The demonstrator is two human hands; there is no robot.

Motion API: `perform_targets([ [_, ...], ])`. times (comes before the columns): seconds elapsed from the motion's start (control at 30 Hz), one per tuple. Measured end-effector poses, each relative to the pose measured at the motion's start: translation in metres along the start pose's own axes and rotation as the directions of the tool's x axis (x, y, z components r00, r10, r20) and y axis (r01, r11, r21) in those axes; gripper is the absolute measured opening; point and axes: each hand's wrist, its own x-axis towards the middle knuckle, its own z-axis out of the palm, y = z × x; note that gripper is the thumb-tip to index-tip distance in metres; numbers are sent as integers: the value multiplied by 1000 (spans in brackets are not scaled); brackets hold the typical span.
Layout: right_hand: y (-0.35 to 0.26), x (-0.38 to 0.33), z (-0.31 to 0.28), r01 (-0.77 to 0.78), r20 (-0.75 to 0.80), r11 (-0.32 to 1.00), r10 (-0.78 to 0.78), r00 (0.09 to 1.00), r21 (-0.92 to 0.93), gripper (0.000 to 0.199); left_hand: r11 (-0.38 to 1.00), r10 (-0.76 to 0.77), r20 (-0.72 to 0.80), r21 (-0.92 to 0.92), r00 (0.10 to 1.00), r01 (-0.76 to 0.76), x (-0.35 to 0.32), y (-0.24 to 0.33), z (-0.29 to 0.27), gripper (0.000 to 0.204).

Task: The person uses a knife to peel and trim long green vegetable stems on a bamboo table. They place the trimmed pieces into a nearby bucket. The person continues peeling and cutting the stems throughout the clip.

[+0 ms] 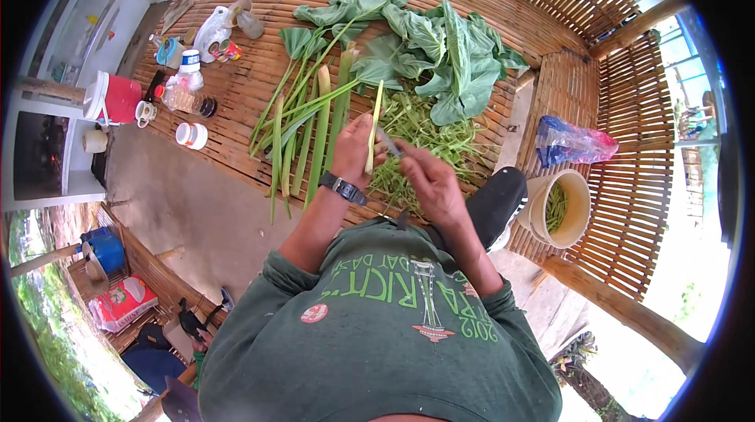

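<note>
While hands (393, 158) grip stalk (373, 135); platform edge (236, 166) nr.

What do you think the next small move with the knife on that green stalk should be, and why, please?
Probably draw the knife in the right hand a little further down the stalk that the left hand holds upright. The blade sits against the stalk, and a heap of green strips lies just beyond, so stripping looks under way.
</note>
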Motion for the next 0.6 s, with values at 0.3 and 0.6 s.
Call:
perform_targets([
  [0.3, 58, 39, -110, -199, -566, 971, 90, 819, -133, 48, 925, -226, 252, -248, 941, 288, 3, -4, -43, 21],
  [0.6, 72, -3, -55, -178, -203, 831, 80, 976, -527, 52, 974, -87, 4, -212, 996, 86, 8, -4, -23, 41],
])
